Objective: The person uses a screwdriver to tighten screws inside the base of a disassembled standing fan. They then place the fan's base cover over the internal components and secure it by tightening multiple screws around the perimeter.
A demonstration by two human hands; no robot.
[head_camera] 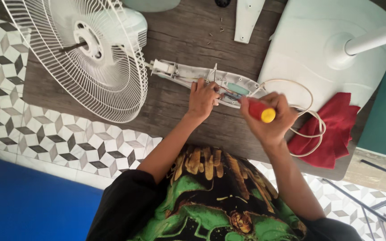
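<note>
Left hand (203,97) is pressed flat on the opened white fan housing (193,78) on the wooden table (179,31) to pin it, while the right hand (271,118) grips a red screwdriver (261,110), tip down inside, beside 1 fan grille (90,58).

A white wire fan guard (86,53) lies well left of the grip. To its right sits a white fan base (309,49), with a red cloth (331,134) just beyond.
</note>
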